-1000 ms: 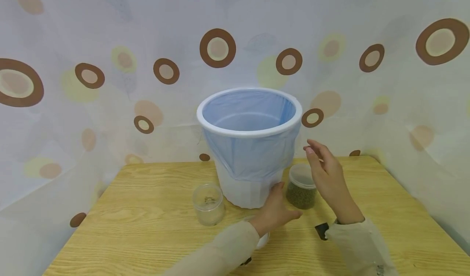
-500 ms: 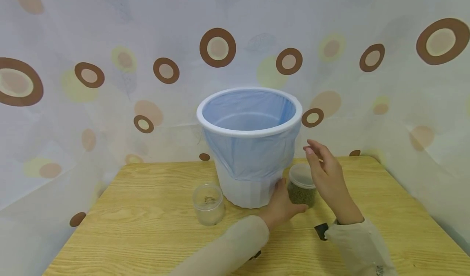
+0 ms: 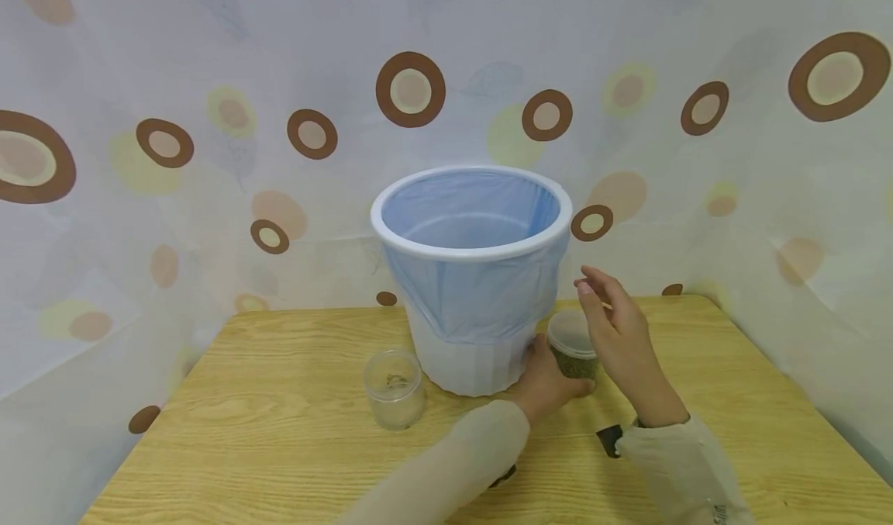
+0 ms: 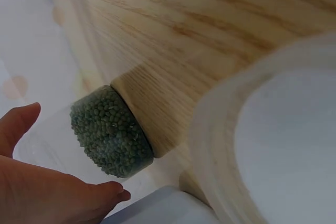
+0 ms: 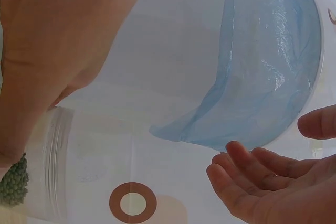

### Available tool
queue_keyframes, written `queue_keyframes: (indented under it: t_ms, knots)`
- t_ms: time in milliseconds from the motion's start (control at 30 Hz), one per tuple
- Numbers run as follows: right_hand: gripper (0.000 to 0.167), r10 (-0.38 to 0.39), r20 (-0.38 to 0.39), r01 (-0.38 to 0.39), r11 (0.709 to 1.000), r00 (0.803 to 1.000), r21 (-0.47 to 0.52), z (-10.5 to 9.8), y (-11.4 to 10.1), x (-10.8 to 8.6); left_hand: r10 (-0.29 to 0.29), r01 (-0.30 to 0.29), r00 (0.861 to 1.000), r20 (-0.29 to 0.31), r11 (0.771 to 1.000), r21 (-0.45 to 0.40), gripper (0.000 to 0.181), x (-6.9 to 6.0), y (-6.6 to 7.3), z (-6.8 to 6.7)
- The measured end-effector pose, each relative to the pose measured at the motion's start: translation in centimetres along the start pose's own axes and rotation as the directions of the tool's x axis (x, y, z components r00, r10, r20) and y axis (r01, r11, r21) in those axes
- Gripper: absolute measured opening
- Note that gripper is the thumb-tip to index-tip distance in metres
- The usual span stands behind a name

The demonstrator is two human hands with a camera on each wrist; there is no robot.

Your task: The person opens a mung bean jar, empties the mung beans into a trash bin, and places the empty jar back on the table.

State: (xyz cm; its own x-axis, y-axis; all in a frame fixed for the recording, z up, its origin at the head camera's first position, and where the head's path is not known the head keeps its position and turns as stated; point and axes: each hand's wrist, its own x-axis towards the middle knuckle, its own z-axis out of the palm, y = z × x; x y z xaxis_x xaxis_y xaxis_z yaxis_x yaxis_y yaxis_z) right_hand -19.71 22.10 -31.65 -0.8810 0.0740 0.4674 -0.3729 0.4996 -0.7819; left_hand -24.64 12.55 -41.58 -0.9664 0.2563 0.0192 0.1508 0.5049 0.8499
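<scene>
A lidded clear jar of green beans [image 3: 574, 340] stands to the right of a white bin [image 3: 460, 366], which wears a blue plastic liner [image 3: 481, 296]. My left hand [image 3: 547, 383] reaches around the jar's near side, thumb on the right and fingers between jar and bin. In the left wrist view that hand [image 4: 47, 195] has its thumb and fingers apart on either side of the jar [image 4: 111, 132]; whether they touch it I cannot tell. My right hand [image 3: 621, 339] hovers beside the bin, holding nothing, its fingers relaxed [image 5: 236, 182].
A clear jar [image 3: 394, 409] with a little brownish matter on it or inside stands left of the bin. Close to the left wrist camera is a round white container [image 4: 283, 145], which my left arm hides in the head view. A patterned sheet [image 3: 314, 60] hangs behind the wooden table [image 3: 279, 447].
My left hand has moved right, from the bin's base to the jar of green beans, its forearm covering the white container. The right hand, bin and jars look unmoved.
</scene>
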Motion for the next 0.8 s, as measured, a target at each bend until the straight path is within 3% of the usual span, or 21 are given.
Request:
queue_keyframes:
  t_ms: [400, 800]
  knots:
    - [0.050, -0.001, -0.005, 0.001, 1.000, 1.000, -0.012, 0.0, -0.1, -0.1, -0.082, 0.082, 0.996, -0.020, 0.996, -0.018, 0.093, 1.5, -0.4, 1.3]
    - [0.047, -0.030, -0.024, 0.030, 0.999, 0.999, -0.030, -0.1, 0.0, -0.2, -0.052, 0.049, 0.998, -0.028, 0.994, -0.096, 0.085, 1.9, -0.7, 1.5]
